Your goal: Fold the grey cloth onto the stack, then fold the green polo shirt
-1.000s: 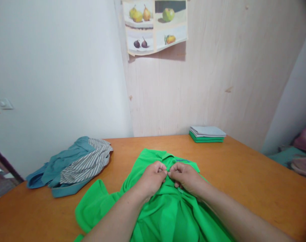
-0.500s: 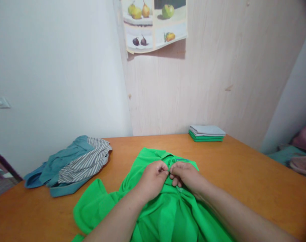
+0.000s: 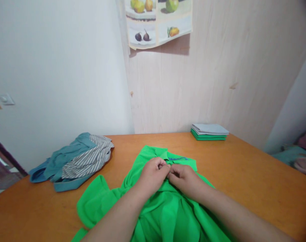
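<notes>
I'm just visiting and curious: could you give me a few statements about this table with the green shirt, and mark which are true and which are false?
1. The left hand and the right hand both pinch the green shirt near its collar. True.
2. A folded stack lies at the far edge of the table. True.
3. The stack's top piece is green. False: grey lies on top, green beneath.
4. The loose pile of clothes lies right of the green shirt. False: it lies to the left.
5. A fruit poster hangs on the wall. True.
</notes>
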Available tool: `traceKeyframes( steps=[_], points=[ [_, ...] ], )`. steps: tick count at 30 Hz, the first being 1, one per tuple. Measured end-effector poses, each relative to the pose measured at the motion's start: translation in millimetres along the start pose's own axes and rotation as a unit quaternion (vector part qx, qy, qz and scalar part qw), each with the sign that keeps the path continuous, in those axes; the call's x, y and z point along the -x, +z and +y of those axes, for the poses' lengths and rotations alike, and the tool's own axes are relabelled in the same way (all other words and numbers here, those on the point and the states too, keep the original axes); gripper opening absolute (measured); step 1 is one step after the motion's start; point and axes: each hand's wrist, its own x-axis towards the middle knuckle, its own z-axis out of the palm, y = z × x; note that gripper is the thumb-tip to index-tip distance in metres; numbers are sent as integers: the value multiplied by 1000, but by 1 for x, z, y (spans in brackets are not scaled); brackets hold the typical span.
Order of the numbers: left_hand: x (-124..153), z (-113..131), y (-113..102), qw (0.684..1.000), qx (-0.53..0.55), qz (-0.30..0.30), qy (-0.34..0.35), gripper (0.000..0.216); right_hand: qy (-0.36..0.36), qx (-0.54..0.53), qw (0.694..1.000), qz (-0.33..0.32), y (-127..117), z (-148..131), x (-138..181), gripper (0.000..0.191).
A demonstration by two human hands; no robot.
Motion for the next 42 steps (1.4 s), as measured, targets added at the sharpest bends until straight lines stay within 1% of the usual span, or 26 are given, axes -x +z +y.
traceKeyframes(
  steps=[2,5,7,10,12,17,22,27,29,32,36,39,42],
  points=[
    [-1,-2,1,1000,13,-10,-15,9,-16,15,1000,-19,-1,-2,2,20],
    [0,-4,2,999,24,-9,-29,7,0,7,999,-33,-5,-5,3,17],
    [0,-3,1,999,39,-10,-36,8,27,-16,999,-9,-8,-5,2,17],
    [2,2,-1,996,68,-22,-44,6,84,-44,994,55,-11,-1,-1,16],
    [3,5,-2,995,76,-27,-52,6,110,-70,989,73,-11,2,-3,16],
    [4,8,-2,995,78,-36,-43,7,121,-163,977,71,-7,0,-4,17],
    [5,10,-3,996,64,-48,-42,6,121,-190,972,62,-6,-5,-4,18],
    [7,12,-3,995,62,-57,-46,8,147,-217,964,52,-7,-7,-4,22],
    [7,12,-2,996,63,-55,-44,8,149,-214,964,43,-7,-7,-3,21],
    [7,12,-2,996,64,-50,-34,8,134,-193,971,40,-5,-6,-2,17],
    [7,12,-3,996,65,-43,-35,6,107,-120,985,64,-8,-3,-3,11],
    [8,12,-2,994,68,-32,-79,5,59,-44,992,98,-12,0,-3,9],
    [8,13,0,984,98,-41,-141,3,27,-16,994,108,-13,3,-3,9]
  ],
)
